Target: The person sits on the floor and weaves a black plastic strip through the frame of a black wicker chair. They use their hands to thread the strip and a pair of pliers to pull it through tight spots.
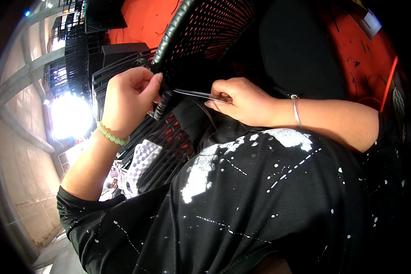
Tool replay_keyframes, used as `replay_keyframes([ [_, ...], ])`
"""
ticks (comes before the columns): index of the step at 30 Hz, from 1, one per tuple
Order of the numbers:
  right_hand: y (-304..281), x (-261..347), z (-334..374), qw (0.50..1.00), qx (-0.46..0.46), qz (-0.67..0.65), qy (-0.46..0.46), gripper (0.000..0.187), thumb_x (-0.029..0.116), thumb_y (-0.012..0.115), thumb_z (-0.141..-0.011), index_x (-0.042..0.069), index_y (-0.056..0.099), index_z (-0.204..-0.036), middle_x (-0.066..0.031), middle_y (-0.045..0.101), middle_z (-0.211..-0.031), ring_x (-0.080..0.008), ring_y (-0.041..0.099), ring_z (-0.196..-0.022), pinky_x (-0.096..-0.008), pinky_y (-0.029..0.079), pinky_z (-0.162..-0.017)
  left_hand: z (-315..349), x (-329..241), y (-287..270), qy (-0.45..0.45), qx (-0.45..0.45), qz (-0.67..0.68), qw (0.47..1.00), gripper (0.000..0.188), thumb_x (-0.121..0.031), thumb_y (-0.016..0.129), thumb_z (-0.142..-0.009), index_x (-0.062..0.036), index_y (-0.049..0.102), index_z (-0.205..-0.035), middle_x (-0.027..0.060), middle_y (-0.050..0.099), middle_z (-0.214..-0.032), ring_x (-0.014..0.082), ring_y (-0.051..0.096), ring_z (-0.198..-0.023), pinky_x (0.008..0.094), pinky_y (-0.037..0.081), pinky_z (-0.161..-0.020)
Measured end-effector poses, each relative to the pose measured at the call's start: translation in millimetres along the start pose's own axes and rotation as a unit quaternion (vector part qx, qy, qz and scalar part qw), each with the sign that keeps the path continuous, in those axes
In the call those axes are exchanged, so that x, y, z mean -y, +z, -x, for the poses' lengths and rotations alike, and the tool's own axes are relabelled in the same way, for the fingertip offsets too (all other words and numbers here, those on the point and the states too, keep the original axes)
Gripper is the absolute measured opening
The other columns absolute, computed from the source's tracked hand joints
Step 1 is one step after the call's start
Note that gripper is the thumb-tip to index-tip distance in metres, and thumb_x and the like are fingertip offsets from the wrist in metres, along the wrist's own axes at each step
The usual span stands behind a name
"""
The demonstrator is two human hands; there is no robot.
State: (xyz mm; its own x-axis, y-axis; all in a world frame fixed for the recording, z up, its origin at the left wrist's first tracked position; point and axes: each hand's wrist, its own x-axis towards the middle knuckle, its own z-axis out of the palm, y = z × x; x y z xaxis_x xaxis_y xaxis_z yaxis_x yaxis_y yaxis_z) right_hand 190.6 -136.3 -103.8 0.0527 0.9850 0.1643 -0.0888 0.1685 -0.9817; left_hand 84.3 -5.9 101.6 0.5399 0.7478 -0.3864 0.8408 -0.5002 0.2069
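A black woven wicker piece (205, 34), its thick rim wrapped in strand, rises in front of me. My left hand (127, 97), with a green bead bracelet on the wrist, is closed at the lower end of the wrapped rim (162, 106), thumb against curled fingers. The fingertips are partly hidden. From this rim a thin flat wicker strand (194, 94) runs to the right, looking taut. My right hand (242, 100), wearing a silver bangle, pinches the strand between thumb and bent fingers.
My knee in black, white-spattered cloth (260, 192) fills the lower middle. Dark slats (162, 157) and a checkered white-and-grey cloth (142, 160) lie below my left hand. Black wicker furniture (118, 52) stands at the left, beside bright light. The floor (139, 20) is red, with loose strands on it.
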Motion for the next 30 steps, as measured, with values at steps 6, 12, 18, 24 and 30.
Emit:
replay_keyframes([
  [6,-1,2,2,0.997,-0.029,0.066,-0.029,0.029,0.025,0.064,-0.099,-0.001,0.065,-0.086,-0.0125,0.067,-0.079,-0.0269,0.064,-0.072,-0.0365,0.049,-0.067,-1,6,2,0.072,-0.018,-0.041,0.996,0.023,-0.018,0.066,-0.099,0.0000,0.065,-0.084,0.0001,0.063,-0.062,0.0032,0.053,-0.050,0.0194,0.038,-0.046],
  [12,2,-4,-2,0.999,-0.016,-0.038,-0.014,0.037,0.030,0.063,-0.100,-0.002,0.068,-0.084,-0.0121,0.063,-0.068,-0.0207,0.058,-0.060,-0.0355,0.046,-0.059,-3,4,-1,0.104,-0.016,-0.092,0.990,0.024,-0.016,0.065,-0.100,0.0007,0.065,-0.083,0.0006,0.062,-0.060,0.0031,0.054,-0.051,0.0203,0.040,-0.048],
  [18,-2,6,-3,0.996,0.015,-0.079,0.048,0.034,0.029,0.065,-0.100,-0.003,0.070,-0.088,-0.0058,0.062,-0.066,-0.0101,0.052,-0.060,-0.0294,0.044,-0.057,-5,5,-4,0.169,-0.020,-0.152,0.974,0.022,-0.014,0.066,-0.098,0.0013,0.064,-0.083,0.0017,0.060,-0.059,0.0045,0.055,-0.051,0.0222,0.041,-0.049],
  [24,3,-1,-3,0.995,0.002,-0.086,0.048,0.045,0.041,0.064,-0.099,-0.002,0.071,-0.086,-0.0088,0.062,-0.061,-0.0159,0.056,-0.056,-0.0329,0.046,-0.057,-5,1,-2,0.160,-0.009,-0.148,0.976,0.022,-0.013,0.067,-0.098,0.0021,0.064,-0.083,0.0019,0.061,-0.059,0.0051,0.055,-0.052,0.0228,0.042,-0.049],
  [30,-24,13,1,0.966,0.134,-0.017,0.220,0.050,0.047,0.054,-0.103,0.003,0.071,-0.087,-0.0042,0.062,-0.069,-0.0115,0.057,-0.065,-0.0280,0.046,-0.061,-3,6,-3,0.177,-0.032,-0.126,0.976,0.020,-0.013,0.067,-0.098,0.0006,0.065,-0.083,0.0023,0.062,-0.062,0.0050,0.056,-0.055,0.0216,0.043,-0.050],
])
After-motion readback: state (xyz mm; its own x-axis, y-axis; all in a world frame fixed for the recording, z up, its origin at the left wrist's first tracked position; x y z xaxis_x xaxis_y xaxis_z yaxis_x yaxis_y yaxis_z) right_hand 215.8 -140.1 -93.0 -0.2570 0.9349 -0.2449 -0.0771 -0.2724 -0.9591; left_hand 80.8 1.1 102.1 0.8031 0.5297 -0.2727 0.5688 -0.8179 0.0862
